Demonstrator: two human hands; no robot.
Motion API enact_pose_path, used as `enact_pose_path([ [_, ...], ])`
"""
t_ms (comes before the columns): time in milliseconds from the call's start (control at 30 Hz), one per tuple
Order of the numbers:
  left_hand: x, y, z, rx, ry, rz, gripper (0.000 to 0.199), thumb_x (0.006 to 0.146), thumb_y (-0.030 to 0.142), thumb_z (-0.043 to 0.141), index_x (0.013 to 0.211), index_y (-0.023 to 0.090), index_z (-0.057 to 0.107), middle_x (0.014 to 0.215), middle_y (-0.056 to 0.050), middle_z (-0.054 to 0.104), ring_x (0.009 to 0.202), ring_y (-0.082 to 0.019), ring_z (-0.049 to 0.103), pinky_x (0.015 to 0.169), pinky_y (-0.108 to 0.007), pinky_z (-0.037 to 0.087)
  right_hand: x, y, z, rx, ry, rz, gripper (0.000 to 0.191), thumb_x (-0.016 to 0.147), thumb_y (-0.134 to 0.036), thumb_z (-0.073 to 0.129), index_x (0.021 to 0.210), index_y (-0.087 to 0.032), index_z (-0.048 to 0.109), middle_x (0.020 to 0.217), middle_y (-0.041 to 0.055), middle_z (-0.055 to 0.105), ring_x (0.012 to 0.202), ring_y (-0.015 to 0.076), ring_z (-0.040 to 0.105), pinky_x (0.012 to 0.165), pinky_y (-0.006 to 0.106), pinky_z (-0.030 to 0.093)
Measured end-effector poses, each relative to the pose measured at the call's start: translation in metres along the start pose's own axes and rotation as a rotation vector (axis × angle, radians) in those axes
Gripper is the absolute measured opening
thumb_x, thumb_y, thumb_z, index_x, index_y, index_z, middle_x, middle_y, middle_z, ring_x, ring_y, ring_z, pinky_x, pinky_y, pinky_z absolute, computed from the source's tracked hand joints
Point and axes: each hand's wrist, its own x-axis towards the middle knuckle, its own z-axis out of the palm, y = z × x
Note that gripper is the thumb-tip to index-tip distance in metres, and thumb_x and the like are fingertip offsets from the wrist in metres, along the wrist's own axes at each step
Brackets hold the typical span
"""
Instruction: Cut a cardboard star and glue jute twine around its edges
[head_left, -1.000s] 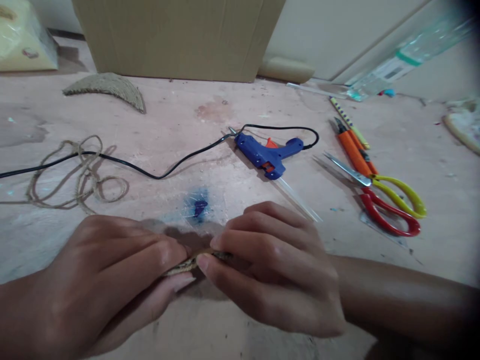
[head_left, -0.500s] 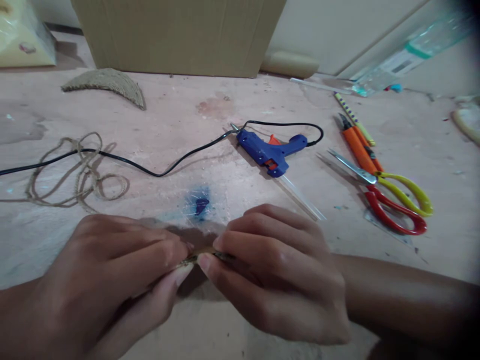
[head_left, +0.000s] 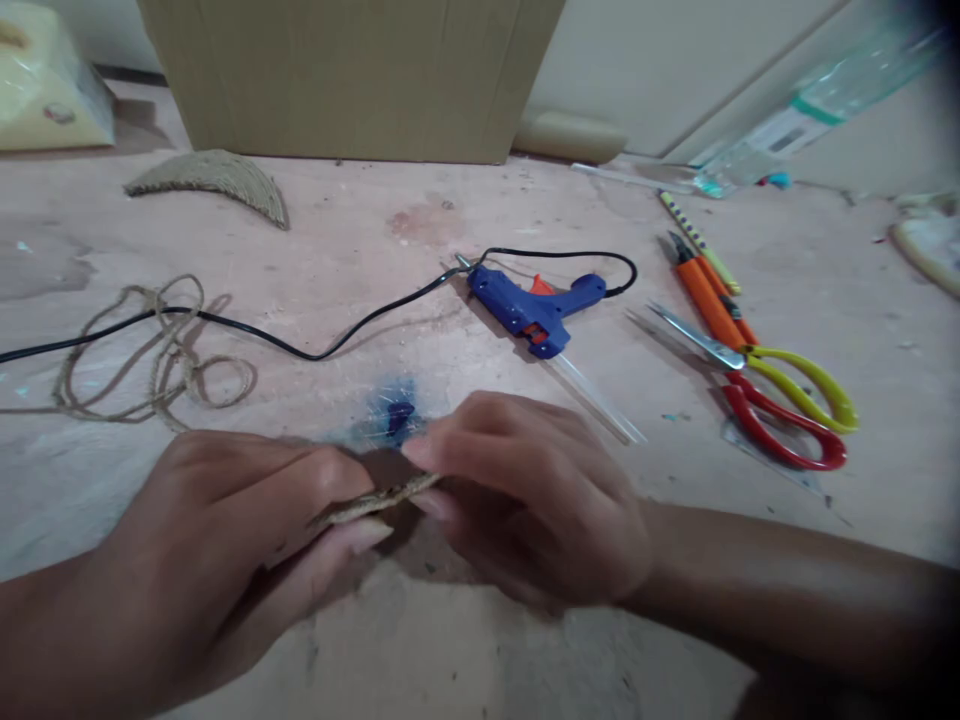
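Observation:
Between my hands is a thin, flat piece edged with tan twine (head_left: 401, 494), seen nearly edge-on. My left hand (head_left: 247, 540) pinches its left part between thumb and fingers, hiding most of it. At its right end my right hand (head_left: 525, 490) closes finger and thumb around the edge; this hand is slightly blurred. Just beyond the fingers is a dark blue smear (head_left: 400, 415) on the table. A loose tangle of twine (head_left: 169, 350) lies past my left hand, and a blue hot glue gun (head_left: 525, 305) rests past my right.
A crescent covered in twine (head_left: 214, 182) lies at the back left before a cardboard sheet (head_left: 345, 80). Scissors (head_left: 750, 370), an orange cutter (head_left: 709, 295) and a dotted yellow stick (head_left: 701, 243) lie right. A black cord (head_left: 360, 325) crosses the table. A plastic bottle (head_left: 795, 120) is back right.
My right hand has shifted its grip outward and raised its fingers, so more of the twine edge shows. The piece has tilted up at its right end. My left hand keeps its hold.

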Motion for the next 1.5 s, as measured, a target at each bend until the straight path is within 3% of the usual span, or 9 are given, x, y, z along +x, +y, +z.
enact_pose_path([
  [300, 0.0, -0.009, 0.004, 0.004, -0.02, -0.079, 0.024, 0.118, 0.03, 0.046, 0.107, 0.025, 0.067, 0.076, 0.006, 0.072, 0.058, -0.011, 0.065, 0.055, -0.026, 0.047, 0.005, 0.008, 0.0, 0.395, -0.082, 0.228, 0.016, 0.112, -0.012, 0.059, 0.121, -0.015, 0.071, 0.099, 0.0048, 0.075, 0.09, 0.0147, 0.069, 0.08, 0.029, 0.061],
  [467, 0.005, -0.015, 0.0, 0.121, -0.062, 0.003, 0.035, 0.116, 0.026, 0.047, 0.082, 0.024, 0.054, 0.063, 0.007, 0.057, 0.048, -0.01, 0.048, 0.048, -0.029, 0.033, 0.008, 0.013, 0.003, 0.294, -0.161, 0.277, 0.021, 0.113, -0.011, 0.059, 0.13, -0.015, 0.071, 0.108, 0.0072, 0.078, 0.099, 0.0172, 0.071, 0.085, 0.033, 0.06],
  [633, 0.003, -0.014, 0.0, 0.181, -0.068, 0.008, 0.041, 0.118, 0.032, 0.047, 0.078, 0.024, 0.048, 0.062, 0.006, 0.053, 0.048, -0.011, 0.043, 0.049, -0.031, 0.029, 0.008, 0.015, 0.005, 0.154, 0.005, 0.287, 0.009, 0.114, -0.016, 0.061, 0.117, -0.02, 0.069, 0.104, 0.0041, 0.075, 0.099, 0.0175, 0.07, 0.089, 0.035, 0.057],
  [733, -0.001, -0.015, 0.002, 0.205, -0.071, -0.001, 0.038, 0.116, 0.029, 0.047, 0.078, 0.024, 0.048, 0.063, 0.005, 0.053, 0.049, -0.012, 0.041, 0.052, -0.033, 0.028, 0.007, 0.014, 0.004, 0.135, 0.09, 0.269, 0.018, 0.113, -0.009, 0.055, 0.113, -0.022, 0.067, 0.1, 0.0024, 0.073, 0.094, 0.0162, 0.069, 0.084, 0.034, 0.057],
  [933, -0.001, -0.019, -0.005, 0.364, 0.044, -0.035, 0.041, 0.112, 0.032, 0.055, 0.072, 0.024, 0.049, 0.059, 0.005, 0.05, 0.051, -0.014, 0.043, 0.054, -0.034, 0.029, 0.003, 0.013, 0.004, 0.108, 0.165, 0.309, 0.016, 0.112, -0.011, 0.06, 0.118, -0.025, 0.066, 0.1, 0.0003, 0.073, 0.086, 0.0138, 0.069, 0.075, 0.03, 0.056],
  [1033, 0.004, -0.016, -0.006, 0.333, 0.027, -0.001, 0.038, 0.111, 0.027, 0.052, 0.073, 0.025, 0.05, 0.059, 0.005, 0.053, 0.049, -0.014, 0.044, 0.053, -0.034, 0.03, 0.005, 0.012, 0.004, 0.083, 0.054, 0.24, 0.009, 0.111, -0.02, 0.067, 0.119, -0.023, 0.065, 0.101, 0.0026, 0.073, 0.09, 0.0171, 0.068, 0.079, 0.034, 0.057],
  [1167, 0.008, -0.008, -0.003, 0.241, -0.062, 0.064, 0.036, 0.111, 0.022, 0.047, 0.076, 0.025, 0.054, 0.062, 0.005, 0.06, 0.05, -0.015, 0.05, 0.055, -0.034, 0.036, 0.006, 0.009, 0.006, -0.059, -0.208, 0.13, 0.028, 0.106, -0.041, 0.074, 0.116, -0.015, 0.07, 0.111, 0.0115, 0.077, 0.097, 0.0271, 0.067, 0.083, 0.046, 0.053],
  [1367, 0.008, -0.018, -0.009, 0.25, -0.111, 0.095, 0.031, 0.109, 0.021, 0.052, 0.078, 0.025, 0.052, 0.064, 0.006, 0.057, 0.053, -0.014, 0.05, 0.057, -0.032, 0.036, 0.004, 0.009, 0.009, 0.015, -0.263, 0.053, 0.017, 0.104, -0.018, 0.067, 0.12, -0.013, 0.069, 0.12, 0.0123, 0.077, 0.102, 0.0246, 0.066, 0.091, 0.045, 0.054],
  [1500, 0.009, -0.028, -0.011, 0.179, -0.122, 0.062, 0.015, 0.11, 0.025, 0.054, 0.097, 0.026, 0.061, 0.072, 0.006, 0.066, 0.058, -0.013, 0.061, 0.057, -0.029, 0.041, 0.003, 0.012, 0.009, 0.069, -0.246, 0.036, 0.016, 0.103, -0.013, 0.065, 0.119, -0.016, 0.066, 0.122, 0.0122, 0.077, 0.107, 0.0238, 0.068, 0.097, 0.044, 0.058],
])
